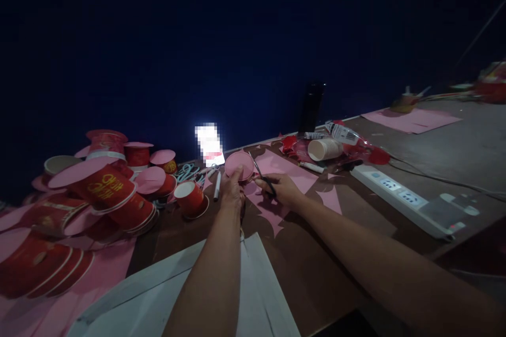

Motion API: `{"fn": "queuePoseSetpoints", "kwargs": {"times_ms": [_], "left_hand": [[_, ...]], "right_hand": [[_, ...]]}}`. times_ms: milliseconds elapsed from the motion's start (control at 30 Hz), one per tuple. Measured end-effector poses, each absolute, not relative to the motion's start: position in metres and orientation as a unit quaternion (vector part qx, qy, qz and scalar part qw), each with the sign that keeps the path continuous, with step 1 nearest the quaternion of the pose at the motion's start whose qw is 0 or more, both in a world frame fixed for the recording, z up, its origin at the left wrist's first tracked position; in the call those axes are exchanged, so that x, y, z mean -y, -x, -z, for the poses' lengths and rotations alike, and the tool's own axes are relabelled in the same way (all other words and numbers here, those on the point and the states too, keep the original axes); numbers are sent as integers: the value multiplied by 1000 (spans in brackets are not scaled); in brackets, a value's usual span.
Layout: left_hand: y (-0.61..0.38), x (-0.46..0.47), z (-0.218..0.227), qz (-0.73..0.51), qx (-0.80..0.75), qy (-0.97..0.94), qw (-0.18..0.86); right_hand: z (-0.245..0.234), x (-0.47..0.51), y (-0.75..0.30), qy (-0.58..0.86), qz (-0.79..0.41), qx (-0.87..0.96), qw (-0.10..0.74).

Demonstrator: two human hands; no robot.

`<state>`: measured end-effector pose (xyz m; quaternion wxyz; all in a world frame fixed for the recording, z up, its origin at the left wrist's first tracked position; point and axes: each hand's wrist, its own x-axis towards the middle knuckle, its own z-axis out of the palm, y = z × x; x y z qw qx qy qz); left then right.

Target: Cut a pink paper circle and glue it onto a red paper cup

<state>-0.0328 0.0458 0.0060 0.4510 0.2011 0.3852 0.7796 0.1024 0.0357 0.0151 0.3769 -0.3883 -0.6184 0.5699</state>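
Bench (306, 279): brown top, dim light; room past its far edge nearly black-blue. Paler grey surface (446, 142) toward far right corner.

Counts: one pink disc (238, 164), near mid-bench toward the far edge, pinched by the left hand (233, 184), thumb on its face; cannot tell if a cup sits beneath. One pair of scissors (270, 185) gripped in the right hand (282, 189), blade just beside the disc. One small red cup (185, 199) left of the hands. Two markers: one (217, 185) by the left hand, one (312, 167) farther right. One stack of pale cups (326, 149); one clear bottle (348, 134) on its side; one power strip (403, 200) along the right edge. Red cups with pink tops (110, 187) heaped at the left end, overlapping too much to count.

Room: brown surface shows between right forearm and power strip. White sheeting (138, 295) covers the near edge, under the left forearm. Pink offcuts (272, 216) lie around the right hand.
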Motion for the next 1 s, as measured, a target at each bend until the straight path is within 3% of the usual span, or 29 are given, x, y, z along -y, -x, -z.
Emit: {"fn": "queuePoseSetpoints", "kwargs": {"times_ms": [1000], "left_hand": [[33, -48, -4, -779, -395, -182, 452]], "right_hand": [[-9, -39, -105, 392, -557, 635, 365]]}}
